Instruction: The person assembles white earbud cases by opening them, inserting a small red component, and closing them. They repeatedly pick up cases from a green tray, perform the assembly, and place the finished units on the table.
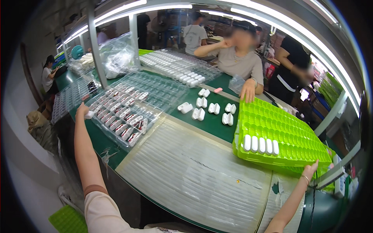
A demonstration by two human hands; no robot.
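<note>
My left hand [82, 110] is stretched out to the far left, its fingers closed around a small white case [89, 115], partly hidden. Just beyond its fingertips lies a small pinkish piece [86, 97]. Beside it sits a clear plastic tray [128, 144] filled with opened white cases [115, 125] that show dark red insides. My right hand [310, 170] grips the near right edge of a bright green moulded tray [287, 130], which rests tilted on other green trays. Several closed white cases [261, 145] stand in a row in its pockets.
Across the table a person's hand [247, 92] touches the green tray's far corner. Several opened white cases [200, 102] and a pink piece [218, 90] lie on the green tabletop [182, 123]. More clear trays [175, 64] are behind. A metal post [97, 50] rises at left.
</note>
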